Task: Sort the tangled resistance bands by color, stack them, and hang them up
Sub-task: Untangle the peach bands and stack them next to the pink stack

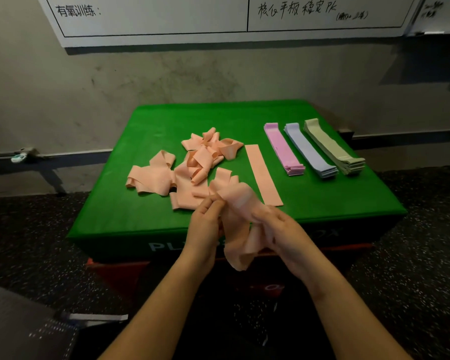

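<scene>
A tangled heap of peach resistance bands [192,165] lies in the middle of the green box top [130,203]. One flat peach band [263,175] lies straight to its right. Further right sit three neat stacks: pink [283,149], lilac-blue [309,150] and pale green [333,146]. Near the front edge, my left hand [205,227] and my right hand [283,235] both grip one twisted peach band [238,229], which hangs between them above the box's front side.
The green-covered box stands against a grey wall, with a whiteboard [218,16] bearing handwriting above it. Dark speckled floor [426,255] surrounds the box. A dark object [24,328] sits at the lower left corner.
</scene>
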### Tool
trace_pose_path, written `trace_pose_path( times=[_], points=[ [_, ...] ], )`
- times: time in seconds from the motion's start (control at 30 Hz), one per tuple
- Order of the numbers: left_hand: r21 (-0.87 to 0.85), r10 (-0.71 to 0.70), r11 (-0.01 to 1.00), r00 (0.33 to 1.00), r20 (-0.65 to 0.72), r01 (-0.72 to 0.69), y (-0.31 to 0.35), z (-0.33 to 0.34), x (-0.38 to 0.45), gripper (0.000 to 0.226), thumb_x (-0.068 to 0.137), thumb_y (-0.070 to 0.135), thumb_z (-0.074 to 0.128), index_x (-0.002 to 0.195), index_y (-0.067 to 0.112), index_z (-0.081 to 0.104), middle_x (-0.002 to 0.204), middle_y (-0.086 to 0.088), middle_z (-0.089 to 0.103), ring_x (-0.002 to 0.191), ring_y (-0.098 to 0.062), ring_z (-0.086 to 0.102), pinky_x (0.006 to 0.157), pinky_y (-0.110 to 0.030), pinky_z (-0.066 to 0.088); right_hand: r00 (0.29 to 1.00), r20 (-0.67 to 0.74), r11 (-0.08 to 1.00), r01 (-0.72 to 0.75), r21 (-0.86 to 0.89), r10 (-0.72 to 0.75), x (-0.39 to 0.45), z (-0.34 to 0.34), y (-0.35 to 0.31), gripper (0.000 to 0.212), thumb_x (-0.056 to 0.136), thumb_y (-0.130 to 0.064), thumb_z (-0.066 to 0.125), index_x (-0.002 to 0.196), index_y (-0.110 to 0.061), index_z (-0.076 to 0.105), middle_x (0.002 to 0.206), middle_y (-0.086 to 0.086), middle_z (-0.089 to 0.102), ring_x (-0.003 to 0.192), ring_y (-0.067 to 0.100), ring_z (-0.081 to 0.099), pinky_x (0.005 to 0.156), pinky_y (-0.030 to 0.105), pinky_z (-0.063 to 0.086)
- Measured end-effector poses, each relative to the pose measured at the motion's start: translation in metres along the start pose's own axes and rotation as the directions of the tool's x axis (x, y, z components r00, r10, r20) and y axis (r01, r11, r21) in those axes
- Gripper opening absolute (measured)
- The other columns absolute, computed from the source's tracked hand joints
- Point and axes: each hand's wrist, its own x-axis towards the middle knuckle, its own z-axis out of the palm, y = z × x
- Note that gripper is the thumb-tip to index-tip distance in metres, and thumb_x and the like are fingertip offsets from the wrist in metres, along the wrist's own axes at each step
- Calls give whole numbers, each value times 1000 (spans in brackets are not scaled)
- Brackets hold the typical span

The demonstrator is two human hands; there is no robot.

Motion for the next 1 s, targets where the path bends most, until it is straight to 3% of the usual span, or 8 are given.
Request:
trace_pose_path(
  times=[0.17,0.33,0.43,0.6,0.73,0.83,0.9,1.0],
  points=[
    [23,-40,999,999,17,39,10,1,-11,20,102,22,48,100,17,67,89,1,70,85,-15,61,70,-32,44,995,-19,983,89,-160,-93,-8,-6,-1,8,88,-21,72,83,-23,76,91,4,75,93,21,67,86,45,53],
    [85,-19,996,998,63,14,13,2,-15,23,104,21,43,104,14,66,96,-6,70,85,-17,62,66,-25,50,966,-33,960,248,-128,-255,-16,-1,-12,8,86,-15,75,89,-20,71,88,-1,73,87,12,68,74,25,53],
    [172,27,984,993,118,-47,11,-1,-15,23,104,19,46,104,14,68,107,-12,70,94,-22,64,76,-31,53,951,-50,947,298,-117,-305,-20,0,-20,6,85,-15,76,88,-19,72,85,-2,73,85,12,68,72,24,54],
    [266,79,954,970,229,-140,12,-3,-17,22,103,17,48,107,13,69,104,-5,71,93,-12,66,77,-26,54,940,-61,935,326,-139,-336,-29,0,-23,9,84,-12,76,84,-17,69,81,-1,71,83,16,67,78,33,57],
    [292,89,940,954,287,-175,12,-4,-19,22,103,19,48,110,15,69,100,5,71,92,-3,65,77,-19,53,927,-52,918,357,-172,-370,-32,-4,-23,23,86,-13,74,105,-22,65,82,10,68,80,23,65,74,47,53],
    [306,97,931,942,322,-200,10,-3,-20,22,102,19,49,109,16,69,97,10,70,91,-2,64,77,-19,53,907,-6,883,409,-229,-422,-36,-7,-28,20,88,-12,72,103,-26,74,83,5,72,84,21,68,76,42,56],
    [299,96,932,936,338,-203,10,-3,-20,22,102,20,49,109,15,68,99,5,70,92,-5,64,78,-23,53,881,8,850,458,-261,-473,-39,-8,-31,14,87,-10,73,91,-23,77,87,1,75,85,14,70,76,31,56],
    [291,93,934,925,367,-209,8,-2,-19,21,103,21,49,113,13,66,107,-7,69,95,-16,65,83,-37,53,852,14,803,498,-326,-523,-37,-12,-32,13,86,-12,75,87,-25,77,88,4,74,87,28,66,78,37,55]
  ],
)
